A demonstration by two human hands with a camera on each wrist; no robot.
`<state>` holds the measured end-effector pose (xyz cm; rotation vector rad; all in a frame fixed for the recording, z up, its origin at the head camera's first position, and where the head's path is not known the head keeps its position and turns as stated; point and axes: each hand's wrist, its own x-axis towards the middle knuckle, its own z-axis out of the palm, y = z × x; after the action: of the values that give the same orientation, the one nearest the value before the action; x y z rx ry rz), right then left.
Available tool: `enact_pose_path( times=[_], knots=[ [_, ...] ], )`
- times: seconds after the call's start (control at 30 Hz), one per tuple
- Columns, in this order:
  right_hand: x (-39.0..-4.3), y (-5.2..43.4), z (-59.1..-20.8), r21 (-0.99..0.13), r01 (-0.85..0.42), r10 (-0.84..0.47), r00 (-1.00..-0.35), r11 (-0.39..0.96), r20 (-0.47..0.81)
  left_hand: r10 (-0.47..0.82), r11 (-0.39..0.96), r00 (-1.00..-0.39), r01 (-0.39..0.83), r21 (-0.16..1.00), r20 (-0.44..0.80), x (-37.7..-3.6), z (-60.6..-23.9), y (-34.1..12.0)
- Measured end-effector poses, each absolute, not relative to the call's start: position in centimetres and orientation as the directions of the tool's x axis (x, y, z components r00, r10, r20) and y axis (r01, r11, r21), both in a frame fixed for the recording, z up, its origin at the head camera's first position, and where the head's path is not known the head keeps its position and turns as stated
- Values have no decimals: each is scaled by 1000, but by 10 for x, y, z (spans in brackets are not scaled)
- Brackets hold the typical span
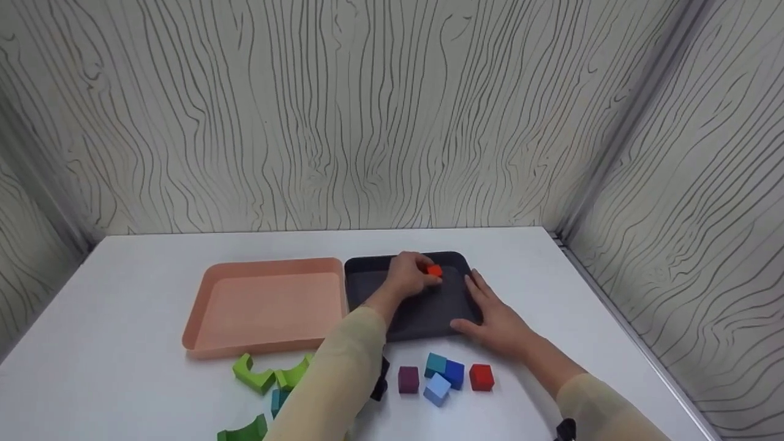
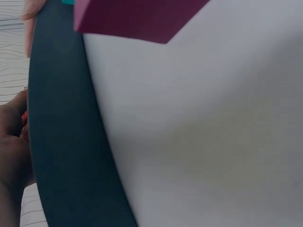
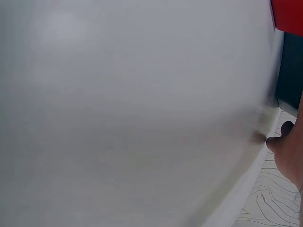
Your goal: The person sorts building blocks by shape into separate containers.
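Note:
My left hand [image 1: 406, 274] pinches a small red cube [image 1: 434, 271] between thumb and fingers, over the back part of the dark tray [image 1: 429, 321]. At that tray's right side, my right hand [image 1: 499, 324] rests with spread, straight fingers along the rim. In the left wrist view the left hand [image 2: 12, 146] is partly hidden behind the dark tray wall [image 2: 71, 118], with a bit of red at its fingers. The right wrist view catches only part of the right hand [image 3: 289, 153], beside the tray's side [image 3: 291, 71].
A pink tray [image 1: 275, 306] adjoins the dark one on the left. In front lie a plum cube [image 1: 408, 380], a teal cube [image 1: 435, 365], blue cubes [image 1: 437, 390] and another red cube [image 1: 482, 377]. Green arched blocks [image 1: 252, 375] lie left of my left sleeve, which hides some pieces.

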<state>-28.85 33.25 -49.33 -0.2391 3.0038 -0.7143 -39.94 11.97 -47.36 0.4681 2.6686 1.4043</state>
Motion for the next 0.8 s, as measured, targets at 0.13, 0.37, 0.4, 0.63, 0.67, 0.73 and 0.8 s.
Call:
enact_pose_path(
  times=[0.13, 0.37, 0.4, 0.63, 0.67, 0.73, 0.8],
  knots=[
    [-287, 333, -493, -449, -148, -164, -986, 881, 2, 308, 541, -951, 212, 814, 42, -399, -474, 122],
    [-286, 333, -495, -456, -152, -166, -986, 877, 10, 298, 525, -954, 200, 827, 42, -399, -480, 122],
    [-286, 333, -495, -456, -151, -165, -986, 877, 9, 298, 520, -953, 203, 830, 46, -400, -480, 122],
    [-287, 332, -495, -461, -139, -156, -988, 877, 2, 298, 507, -954, 185, 842, 31, -400, -481, 123],
    [-287, 332, -495, -462, -138, -155, -988, 876, 2, 298, 505, -954, 185, 843, 31, -401, -480, 124],
    [-287, 332, -495, -460, -137, -154, -988, 877, 2, 299, 503, -954, 185, 844, 32, -401, -480, 125],
    [-288, 332, -494, -461, -135, -151, -989, 877, 2, 302, 498, -953, 188, 847, 34, -401, -479, 126]
  ],
)
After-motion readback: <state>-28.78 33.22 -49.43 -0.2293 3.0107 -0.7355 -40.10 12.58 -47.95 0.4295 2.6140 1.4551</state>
